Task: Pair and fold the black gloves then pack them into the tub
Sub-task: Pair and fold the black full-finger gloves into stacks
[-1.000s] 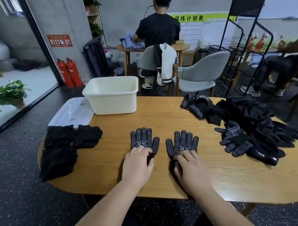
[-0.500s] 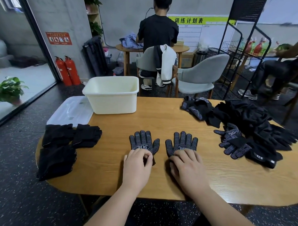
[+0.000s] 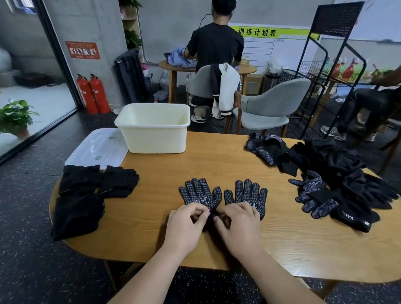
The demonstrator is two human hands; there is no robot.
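Wooden surface point(image 3: 217, 161) holds two black gloves point(image 3: 200, 194) flat, side by side, near its front edge. Left hand point(image 3: 185, 224) and right hand point(image 3: 238, 223) each pinch a cuff. They look soft and light, best gripped there.

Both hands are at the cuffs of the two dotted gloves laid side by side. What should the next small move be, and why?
Probably lift the left glove by its cuff and lay it onto the right glove. Both lie flat, dots up, fingers pointing away, not yet stacked, and the left hand and right hand each pinch a cuff.
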